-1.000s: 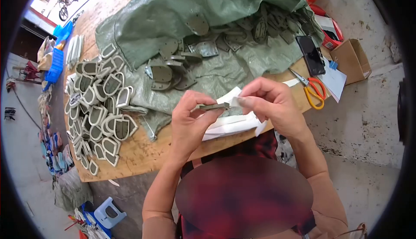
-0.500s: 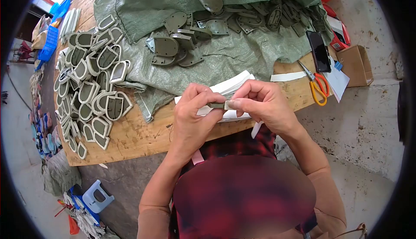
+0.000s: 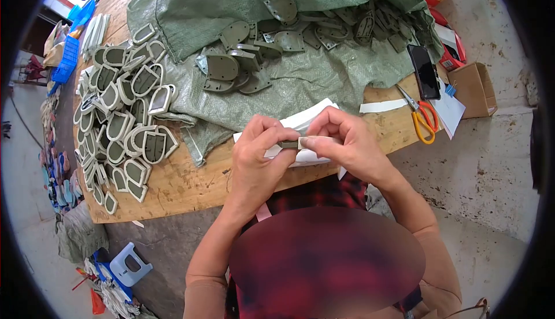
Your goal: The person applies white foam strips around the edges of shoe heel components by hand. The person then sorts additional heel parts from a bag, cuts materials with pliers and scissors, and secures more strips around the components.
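Between thumb and fingers, my left hand (image 3: 257, 154) grips a small grey-green piece (image 3: 288, 144), seen edge-on. My right hand (image 3: 350, 144) pinches a white strip (image 3: 342, 172) against the right end of that piece; part of the strip hangs below the hand. Both hands meet over white strips (image 3: 315, 112) stacked at the table's front edge. On the left lies a heap of grey-green pieces with white rims (image 3: 118, 125). Unrimmed grey-green pieces with small holes (image 3: 222, 66) rest on a green woven sack (image 3: 231, 7) behind my hands.
Orange-handled scissors (image 3: 425, 121) and a black phone (image 3: 424, 71) lie at the table's right, near a cardboard box (image 3: 473, 91). One white strip (image 3: 383, 106) is left of the scissors. On the floor at lower left stands a light blue stool (image 3: 130, 265).
The view has shifted, so the table appears higher and further left. My right hand has brought the white strip against the end of the grey-green piece, which has turned slightly.
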{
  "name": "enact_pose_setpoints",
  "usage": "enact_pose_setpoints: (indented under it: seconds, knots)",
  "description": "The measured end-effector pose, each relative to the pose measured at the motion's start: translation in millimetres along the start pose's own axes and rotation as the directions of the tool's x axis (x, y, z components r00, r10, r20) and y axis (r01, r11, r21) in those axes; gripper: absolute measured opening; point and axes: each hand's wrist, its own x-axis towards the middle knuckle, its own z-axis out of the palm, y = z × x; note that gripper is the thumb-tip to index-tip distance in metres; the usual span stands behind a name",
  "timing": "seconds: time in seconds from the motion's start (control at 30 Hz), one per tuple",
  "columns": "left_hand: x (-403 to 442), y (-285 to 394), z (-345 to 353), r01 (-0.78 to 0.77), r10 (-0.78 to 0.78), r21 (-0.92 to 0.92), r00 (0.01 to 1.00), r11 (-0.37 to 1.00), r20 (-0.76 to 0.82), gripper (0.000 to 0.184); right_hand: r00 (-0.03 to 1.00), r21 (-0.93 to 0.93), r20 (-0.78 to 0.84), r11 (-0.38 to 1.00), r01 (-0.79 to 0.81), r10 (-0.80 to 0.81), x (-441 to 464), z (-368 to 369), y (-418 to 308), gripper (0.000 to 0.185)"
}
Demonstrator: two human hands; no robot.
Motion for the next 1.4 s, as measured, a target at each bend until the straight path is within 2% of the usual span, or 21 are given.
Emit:
enact_pose_setpoints:
  seconds: [0.13, 0.17, 0.2, 0.27, 0.3, 0.33, 0.4, 0.43, 0.53, 0.57, 0.6, 0.67, 0.7, 0.77, 0.8, 0.83, 0.93, 0.97, 1.1, 1.23, 1.4]
  knots:
    - [18.3, 10.6, -9.0, -0.204, 0.205, -0.03, 0.977, 0.979, 0.064, 0.022, 0.976, -0.104, 0.187, 0.986, 0.131, -0.11, 10.4, -13.6, 8.7, 0.058]
    - [22.7, 10.2, -14.9, -0.315, 0.313, -0.003, 0.941, 0.949, 0.127, 0.037, 0.97, 0.127, 0.239, 0.992, 0.008, -0.039, 10.8, -15.9, 1.5, 0.07]
    - [26.8, 14.0, -13.4, -0.203, 0.211, -0.197, 0.977, 0.959, 0.017, 0.044, 0.978, 0.136, 0.159, 0.984, 0.115, -0.136, 10.8, -16.0, -3.8, 0.07]
    - [33.3, 25.4, -12.8, -0.023, -0.056, -0.573, 0.991, 0.819, -0.12, 0.056, 0.943, 0.133, 0.001, 0.935, 0.33, -0.333, 12.4, -13.8, -12.9, 0.071]
    - [34.0, 29.8, -22.5, 0.116, -0.179, -0.672, 0.984, 0.731, -0.024, 0.065, 0.876, -0.007, -0.07, 0.878, 0.478, -0.477, 15.4, -13.5, -14.0, 0.074]
    - [33.9, 27.9, -30.2, 0.257, -0.264, -0.708, 0.959, 0.658, 0.102, 0.06, 0.783, -0.191, -0.073, 0.78, 0.597, -0.617, 18.6, -13.9, -14.4, 0.074]
    - [25.4, 17.0, -28.6, 0.447, -0.293, -0.57, 0.892, 0.69, 0.345, 0.064, 0.564, -0.524, 0.011, 0.475, 0.706, -0.826, 23.9, -13.8, -13.5, 0.074]
    - [19.0, 14.3, -16.6, 0.327, -0.196, -0.514, 0.936, 0.793, 0.292, 0.056, 0.504, -0.581, 0.087, 0.368, 0.726, -0.859, 28.0, -10.8, -14.0, 0.073]
    - [25.4, 25.1, -10.1, 0.321, -0.292, -0.213, 0.943, 0.923, 0.16, 0.042, 0.478, -0.567, 0.137, 0.327, 0.756, -0.868, 29.9, -7.1, -6.0, 0.072]
    - [25.4, 18.8, -5.4, 0.105, -0.106, -0.123, 0.994, 0.987, -0.001, 0.035, 0.534, -0.565, 0.142, 0.375, 0.735, -0.833, 22.7, -8.3, -11.8, 0.065]
    - [28.0, 14.7, -5.7, -0.093, 0.095, 0.032, 0.993, 0.995, -0.073, 0.035, 0.557, -0.511, 0.046, 0.459, 0.726, -0.829, 18.2, -5.7, -9.9, 0.063]
    - [34.6, 8.4, -10.1, -0.431, 0.501, 0.367, 0.857, 0.824, -0.119, 0.035, 0.596, -0.374, -0.132, 0.597, 0.71, -0.792, 9.1, 2.1, -6.6, 0.058]
    - [31.0, 6.3, -10.9, -0.449, 0.531, 0.39, 0.837, 0.804, -0.13, 0.039, 0.641, -0.353, -0.121, 0.637, 0.686, -0.758, 2.2, -1.9, -9.2, 0.046]
    - [19.5, -1.3, -8.6, -0.454, 0.541, 0.411, 0.832, 0.791, -0.124, 0.049, 0.889, 0.013, 0.008, 0.889, 0.458, -0.458, 2.4, -2.8, -1.0, 0.042]
    - [16.6, -8.2, -6.7, -0.489, 0.567, 0.384, 0.816, 0.783, -0.116, 0.052, 0.95, 0.173, 0.117, 0.948, 0.266, -0.288, 3.7, -2.4, 7.4, 0.041]
    - [15.3, -9.0, -5.4, -0.507, 0.572, 0.359, 0.814, 0.784, -0.1, 0.052, 0.954, 0.464, 0.218, 0.882, 0.083, -0.204, 10.6, 4.0, 20.4, 0.042]
    - [9.4, -9.8, -2.4, -0.526, 0.569, 0.301, 0.819, 0.796, -0.073, 0.049, 0.986, 0.795, 0.091, 0.606, 0.012, -0.139, 18.9, 24.6, 18.0, 0.042]
    - [9.1, -10.0, -1.5, -0.522, 0.564, 0.293, 0.822, 0.801, -0.079, 0.046, 0.992, 0.777, -0.027, 0.621, 0.1, -0.126, 22.4, 25.5, 16.1, 0.036]
    - [4.1, -11.6, -3.2, -0.484, 0.528, 0.317, 0.847, 0.815, -0.065, 0.046, 0.954, 0.629, -0.208, 0.717, 0.3, -0.216, 21.4, 22.8, 12.4, 0.024]
    - [-0.6, -13.9, -5.2, -0.42, 0.454, 0.332, 0.89, 0.845, -0.03, 0.039, 0.927, 0.545, -0.263, 0.752, 0.371, -0.267, 14.4, 24.6, 15.9, 0.023]
    - [-1.1, -14.5, -3.3, -0.363, 0.385, 0.385, 0.923, 0.848, 0.022, 0.043, 0.904, 0.425, -0.317, 0.809, 0.405, -0.286, 7.5, 23.8, 18.2, 0.022]
